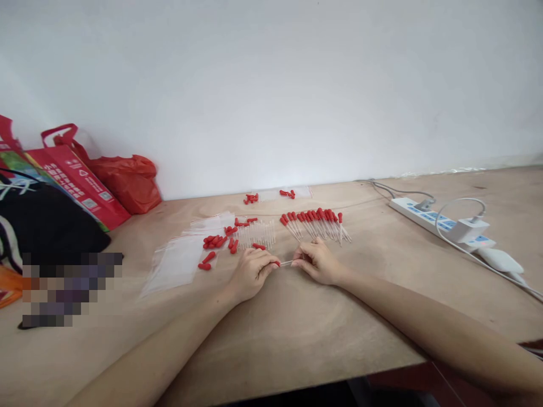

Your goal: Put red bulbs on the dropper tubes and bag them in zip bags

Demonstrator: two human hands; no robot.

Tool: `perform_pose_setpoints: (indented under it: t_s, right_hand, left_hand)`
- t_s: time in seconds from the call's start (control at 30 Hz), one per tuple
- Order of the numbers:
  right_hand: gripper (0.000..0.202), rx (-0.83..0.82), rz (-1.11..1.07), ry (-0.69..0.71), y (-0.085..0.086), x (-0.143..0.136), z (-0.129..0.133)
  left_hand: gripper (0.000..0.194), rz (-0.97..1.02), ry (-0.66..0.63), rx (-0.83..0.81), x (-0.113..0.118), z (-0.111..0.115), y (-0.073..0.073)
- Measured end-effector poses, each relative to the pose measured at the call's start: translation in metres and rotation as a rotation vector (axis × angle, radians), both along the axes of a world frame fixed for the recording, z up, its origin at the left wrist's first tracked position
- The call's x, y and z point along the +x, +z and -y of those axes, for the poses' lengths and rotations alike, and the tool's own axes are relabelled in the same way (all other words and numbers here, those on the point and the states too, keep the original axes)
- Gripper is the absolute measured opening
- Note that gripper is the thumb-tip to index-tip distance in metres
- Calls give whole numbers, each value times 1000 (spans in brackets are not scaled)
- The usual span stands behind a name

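Left fingers [275, 262] pinching red bulb [278, 263], right fingers [293, 263] gripping thin tube [286, 263]

Two hands, one left hand [251, 272] and one right hand [318, 261], share one dropper [286, 263]. Well over ten capped droppers [320, 220] overlap beyond them, too crowded for an exact count. Loose red caps [208, 258] and bare tubes [257, 234] each number more than ten. Toward the surface's [254, 339] right edge are one power strip [436, 221], one grey plug [425, 204] and two white adapters [470, 228]; by its left edge, one red plastic bag [127, 181] and one black bag [51, 220].
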State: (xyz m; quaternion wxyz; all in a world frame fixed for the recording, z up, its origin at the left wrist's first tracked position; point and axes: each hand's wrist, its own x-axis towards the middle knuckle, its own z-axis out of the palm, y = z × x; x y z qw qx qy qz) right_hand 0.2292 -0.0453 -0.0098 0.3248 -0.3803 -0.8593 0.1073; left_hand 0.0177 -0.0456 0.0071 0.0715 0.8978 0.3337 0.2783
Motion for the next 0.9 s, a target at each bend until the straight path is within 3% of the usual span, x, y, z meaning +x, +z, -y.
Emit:
perform_pose_setpoints:
  t_s: [0.43, 0.63, 0.9]
  right_hand:
    - [18, 107, 104, -130, 4, -7, 10]
    - [16, 42, 42, -39, 2, -8, 7]
    - [21, -109, 16, -55, 1, -17, 7]
  left_hand:
    - [20, -28, 33, 89, 0, 1, -2]
    - [17, -48, -14, 131, 2, 4, 1]
    - [20, -63, -31, 137, 4, 7, 2]
